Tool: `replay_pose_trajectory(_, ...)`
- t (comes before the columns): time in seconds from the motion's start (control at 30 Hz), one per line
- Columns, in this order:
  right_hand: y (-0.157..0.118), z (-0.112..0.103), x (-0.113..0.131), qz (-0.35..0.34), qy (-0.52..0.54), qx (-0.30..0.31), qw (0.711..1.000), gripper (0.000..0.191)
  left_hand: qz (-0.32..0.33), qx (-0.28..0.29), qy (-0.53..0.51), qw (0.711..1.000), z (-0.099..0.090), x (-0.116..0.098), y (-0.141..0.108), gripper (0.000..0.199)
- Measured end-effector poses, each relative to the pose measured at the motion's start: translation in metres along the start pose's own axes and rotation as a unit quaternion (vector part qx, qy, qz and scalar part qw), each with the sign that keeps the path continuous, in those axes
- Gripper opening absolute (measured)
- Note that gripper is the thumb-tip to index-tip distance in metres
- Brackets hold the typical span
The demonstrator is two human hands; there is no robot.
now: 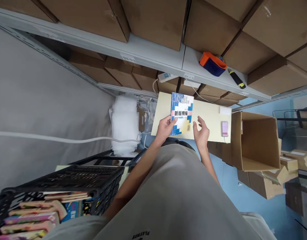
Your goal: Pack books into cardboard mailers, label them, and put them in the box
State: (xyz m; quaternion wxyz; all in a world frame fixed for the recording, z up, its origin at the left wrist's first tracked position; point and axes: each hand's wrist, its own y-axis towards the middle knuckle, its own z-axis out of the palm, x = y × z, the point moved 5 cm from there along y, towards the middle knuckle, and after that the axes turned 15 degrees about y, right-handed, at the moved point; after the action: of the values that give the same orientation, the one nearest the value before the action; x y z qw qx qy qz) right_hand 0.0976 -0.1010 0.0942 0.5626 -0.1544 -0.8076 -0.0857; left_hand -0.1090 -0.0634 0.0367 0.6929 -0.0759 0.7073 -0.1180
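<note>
Blue-and-white paperback book (183, 115): between hands, cover up, over pale-yellow rectangular table (208, 121).
Left hand (164, 129): pinches book's left edge, thumb on cover.
Right hand (201, 131): spread, fingers curved, apart from book.
Hold: one-handed; two-handed support would require right fingers at free edge.

Free room over the desk (212, 116), boxed in around it
A gap opens between the book (182, 108) and the phone (225, 129); a thin cable (197, 93) crosses the far edge, the shelf (153, 56) bars beyond, and an open carton (236, 143) stands beside the right end.
</note>
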Motion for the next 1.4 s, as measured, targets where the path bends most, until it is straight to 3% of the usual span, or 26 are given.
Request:
replay_pose_trajectory(0.2,-0.019,0.051,0.025,0.031,0.067,0.089,0.993,0.073,0.085,0.034,0.061,0.994,0.019,-0.003,-0.012,0.054)
replay_pose_trajectory(0.27,-0.019,0.055,0.025,0.037,0.043,0.069,0.996,0.072,0.149,0.037,0.125,0.98,0.021,-0.01,-0.02,0.054)
replay_pose_trajectory(0.37,-0.01,0.049,0.022,0.04,0.065,0.046,0.996,0.056,0.222,0.055,0.176,0.957,0.014,-0.015,-0.023,0.048)
replay_pose_trajectory(0.43,-0.002,0.042,0.02,0.042,0.123,0.061,0.99,0.052,0.193,0.03,0.178,0.965,-0.001,-0.009,-0.013,0.042)
replay_pose_trajectory(0.53,0.007,0.031,0.016,0.072,0.183,0.111,0.974,0.054,0.058,-0.033,0.125,0.99,-0.03,0.008,0.009,0.052)
replay_pose_trajectory(0.6,0.012,0.023,0.014,0.097,0.2,0.131,0.966,0.059,-0.022,0.014,0.047,0.999,-0.034,0.015,0.017,0.062)
replay_pose_trajectory(0.7,0.019,0.01,0.011,0.116,0.207,0.141,0.961,0.066,-0.092,0.117,-0.06,0.987,-0.022,0.015,0.017,0.069)
replay_pose_trajectory(0.77,0.026,0.002,0.005,0.125,0.208,0.151,0.958,0.066,-0.108,0.122,-0.093,0.982,-0.012,0.01,0.012,0.072)
replay_pose_trajectory(0.87,0.041,-0.009,-0.011,0.139,0.204,0.159,0.956,0.067,-0.108,0.086,-0.104,0.985,0.005,0.004,0.004,0.076)
replay_pose_trajectory(1.03,0.065,-0.03,-0.034,0.086,0.132,0.083,0.984,0.069,-0.083,-0.014,-0.061,0.995,0.03,-0.004,0.001,0.079)
replay_pose_trajectory(1.13,0.062,-0.018,-0.039,0.086,0.162,0.13,0.974,0.07,-0.054,-0.055,0.006,0.997,0.045,-0.012,0.003,0.077)
replay_pose_trajectory(1.27,0.048,0.005,-0.039,0.106,0.224,0.18,0.952,0.076,-0.018,-0.076,0.14,0.987,0.074,-0.025,-0.003,0.048)
replay_pose_trajectory(1.4,0.053,-0.002,-0.047,0.094,0.208,0.136,0.964,0.068,0.051,-0.057,0.221,0.972,0.108,-0.036,-0.015,0.02)
